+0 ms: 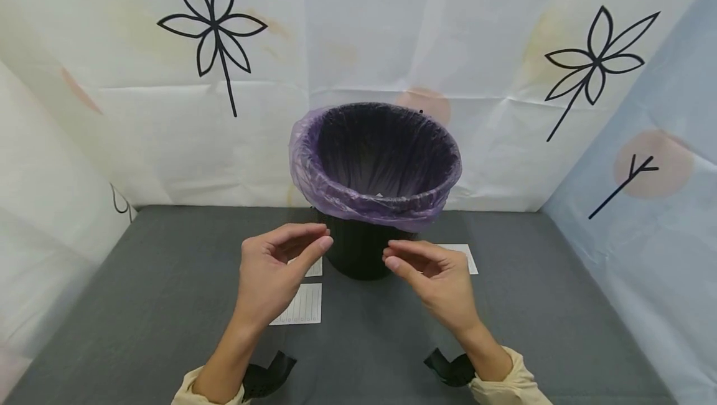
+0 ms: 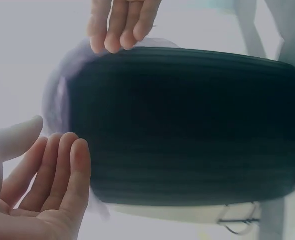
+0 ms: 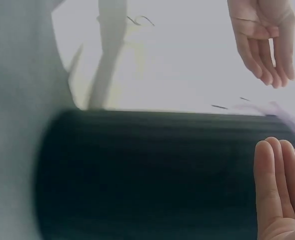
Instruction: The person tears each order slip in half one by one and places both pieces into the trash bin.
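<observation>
A black trash can (image 1: 358, 249) stands upright on the grey table, lined with a purple plastic bag (image 1: 375, 209) folded over its rim. In the head view my left hand (image 1: 280, 268) is in front of the can's left side, thumb and fingers bent toward each other with a gap and nothing between them. Opposite it, my right hand (image 1: 434, 274) is in front of the right side, likewise empty. The left wrist view has the can's dark wall (image 2: 187, 125) beyond the left fingers (image 2: 77, 165). In the right wrist view the right fingers (image 3: 270, 175) overlap the can's wall.
White lined cards (image 1: 302, 303) lie on the grey table (image 1: 140, 305) left of the can; another white card (image 1: 462, 256) shows behind the right hand. Behind the table hangs a white cloth (image 1: 269, 162) with leaf drawings, and a pale blue cloth (image 1: 661, 256) is at the right.
</observation>
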Tool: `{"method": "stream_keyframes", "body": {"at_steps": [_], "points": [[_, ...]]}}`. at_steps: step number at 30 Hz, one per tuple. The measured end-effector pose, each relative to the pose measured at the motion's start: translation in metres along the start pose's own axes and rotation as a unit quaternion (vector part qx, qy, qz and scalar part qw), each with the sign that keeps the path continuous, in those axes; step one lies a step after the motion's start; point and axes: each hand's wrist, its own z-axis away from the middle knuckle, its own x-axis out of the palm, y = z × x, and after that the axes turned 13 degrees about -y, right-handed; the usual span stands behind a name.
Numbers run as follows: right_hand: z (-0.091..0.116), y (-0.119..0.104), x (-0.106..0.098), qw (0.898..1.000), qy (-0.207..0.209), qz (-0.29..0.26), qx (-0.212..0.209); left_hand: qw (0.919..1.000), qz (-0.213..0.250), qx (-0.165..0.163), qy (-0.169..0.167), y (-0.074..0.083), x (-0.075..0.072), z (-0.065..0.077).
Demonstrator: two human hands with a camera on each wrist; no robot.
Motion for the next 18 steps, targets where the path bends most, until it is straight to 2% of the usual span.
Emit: {"method": "stream_keyframes", "body": {"at_steps": [9, 14, 18], "points": [[0.007, 0.045, 0.032, 0.997, -0.006, -0.033, 0.064, 0.9963, -0.039, -0.075, -0.015, -0.036, -0.021, 0.029], [0.003, 0.060, 0.049, 0.995, -0.013, -0.043, 0.085, 0.9904, -0.050, -0.125, -0.032, -0.059, -0.035, 0.039], [0.000, 0.070, 0.064, 0.992, -0.028, -0.038, 0.117, 0.9832, -0.083, -0.155, -0.048, -0.074, -0.045, 0.045]]}}
